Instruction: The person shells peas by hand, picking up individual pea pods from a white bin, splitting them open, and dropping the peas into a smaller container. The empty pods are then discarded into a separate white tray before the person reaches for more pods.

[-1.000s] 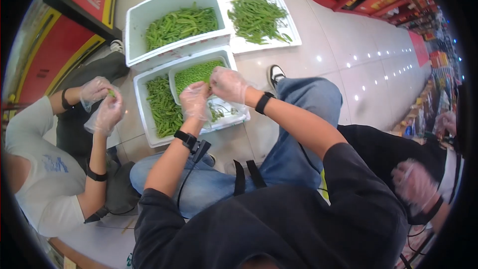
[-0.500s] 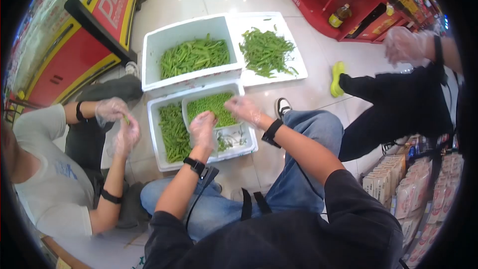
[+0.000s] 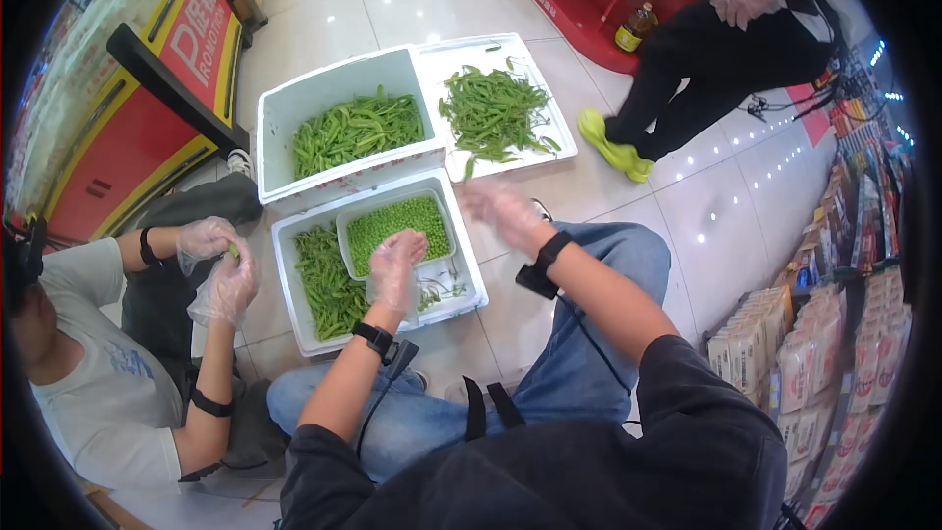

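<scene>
My left hand [image 3: 393, 273], in a clear plastic glove, is over the near edge of a tub of shelled green peas [image 3: 397, 221]. Its fingers are curled closed; what they hold, if anything, is hidden. My right hand [image 3: 505, 213], also gloved and blurred, is stretched out right of the tub, fingers extended and apparently empty. Just beyond its fingertips is a green pod [image 3: 469, 168], by the edge of the white foam lid [image 3: 545, 123]. The tub sits inside a white foam box [image 3: 304, 334], beside a heap of pea pods [image 3: 334, 285].
A larger foam box [image 3: 270, 137] of pods [image 3: 358, 132] stands behind, and pods [image 3: 496, 108] lie heaped on the lid. At left, a co-worker's gloved hands [image 3: 221, 275] hold a pod. Another person's yellow-green shoes [image 3: 613, 142] are at right, near a red shelf [image 3: 579, 15].
My right hand has moved away from the tub to the right, its fingers extending. My left hand stays over the tub. The camera view has shifted, and the person at right has moved.
</scene>
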Available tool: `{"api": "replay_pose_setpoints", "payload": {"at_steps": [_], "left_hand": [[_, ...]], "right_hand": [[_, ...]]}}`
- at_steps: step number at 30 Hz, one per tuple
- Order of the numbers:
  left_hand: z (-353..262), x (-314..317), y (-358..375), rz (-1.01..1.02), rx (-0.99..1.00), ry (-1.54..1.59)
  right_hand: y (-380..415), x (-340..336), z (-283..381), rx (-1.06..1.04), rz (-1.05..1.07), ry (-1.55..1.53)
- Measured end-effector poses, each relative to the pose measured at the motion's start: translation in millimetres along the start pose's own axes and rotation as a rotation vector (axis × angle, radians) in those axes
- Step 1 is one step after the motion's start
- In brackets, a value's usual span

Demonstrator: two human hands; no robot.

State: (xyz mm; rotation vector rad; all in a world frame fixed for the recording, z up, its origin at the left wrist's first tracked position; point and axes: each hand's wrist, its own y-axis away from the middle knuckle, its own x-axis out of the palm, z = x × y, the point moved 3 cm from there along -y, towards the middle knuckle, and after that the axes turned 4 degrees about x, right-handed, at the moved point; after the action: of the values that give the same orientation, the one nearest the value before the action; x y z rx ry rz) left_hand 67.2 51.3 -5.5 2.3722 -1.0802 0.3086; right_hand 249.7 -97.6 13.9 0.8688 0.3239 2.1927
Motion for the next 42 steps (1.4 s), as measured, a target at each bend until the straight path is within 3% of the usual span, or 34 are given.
{"api": "replay_pose_setpoints", "payload": {"at_steps": [3,6,10,13,15,18,20,22,23,24,26,29,35,38,42], "left_hand": [[-3,4,5,0.001,0.016,-0.007],[-7,10,6,0.032,0.019,-0.027],[-18,26,13,0.123,-0.011,-0.032],[-63,49,12,0.158,-0.029,0.013],[-113,52,4,0.360,0.194,0.124],[-205,68,-1,0.414,0.391,0.150],[-224,66,-13,0.482,0.437,0.182],[-229,63,-20,0.496,0.694,0.055],[-223,61,-35,0.409,0.359,0.091],[-213,64,-36,0.416,0.366,0.103],[-182,70,-26,0.473,0.282,-0.201],[-154,73,-13,0.509,0.164,-0.221],[-157,88,40,0.502,0.183,-0.049],[-147,72,37,0.378,0.290,-0.249],[-125,36,8,0.209,0.241,-0.064]], "right_hand": [[13,11,39,-0.039,-0.173,-0.083],[11,2,7,0.035,-0.012,-0.047],[29,21,2,0.145,-0.129,0.201],[29,15,4,0.118,-0.146,0.206],[28,11,7,0.114,-0.212,0.166],[39,16,19,0.052,-0.197,0.126],[43,9,20,0.008,-0.184,0.070],[47,5,20,0.002,-0.205,0.069],[46,-1,17,0.026,-0.251,0.109],[45,-5,16,0.017,-0.256,0.120],[41,-18,2,0.074,-0.262,0.150],[32,-23,-9,0.101,-0.233,0.246],[47,9,-16,0.196,-0.103,0.353],[45,24,-28,0.237,0.017,0.438],[56,41,-44,0.368,0.099,0.578]]}}
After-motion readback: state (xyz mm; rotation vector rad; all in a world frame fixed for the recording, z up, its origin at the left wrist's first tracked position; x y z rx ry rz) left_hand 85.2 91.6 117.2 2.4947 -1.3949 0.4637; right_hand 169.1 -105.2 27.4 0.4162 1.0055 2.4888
